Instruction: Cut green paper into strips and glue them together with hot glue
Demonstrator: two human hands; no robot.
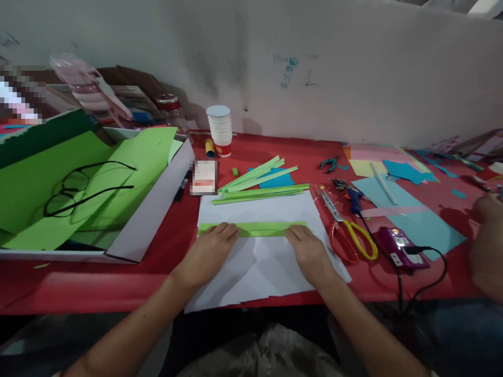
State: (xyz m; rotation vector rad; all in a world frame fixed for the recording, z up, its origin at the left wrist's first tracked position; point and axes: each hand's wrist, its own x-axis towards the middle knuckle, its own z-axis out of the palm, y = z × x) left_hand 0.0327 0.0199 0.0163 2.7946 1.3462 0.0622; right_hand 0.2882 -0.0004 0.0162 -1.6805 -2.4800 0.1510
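Note:
A green paper strip (261, 229) lies crosswise over white paper sheets (263, 262) in front of me. My left hand (210, 248) is at its left end, with the fingers bent together and pressed on the strip. At the opposite end my right hand (306, 248) also has its fingers bent together on the strip. A lengthwise crease line shows between the two hands. Just beyond, several narrow green strips (259, 195) are piled at the top edge of the white sheets, some fanned out over a blue paper piece (276, 178).
Scissors (348, 230), a glue gun (351, 199) and a purple power box (403, 250) with a black cable lie right. Pliers (332, 164) lie behind. Left stands a white box (151, 209) of green paper with eyeglasses (74, 191). Paper cups (219, 128) stand behind. Another person's arm (487, 246) is far right.

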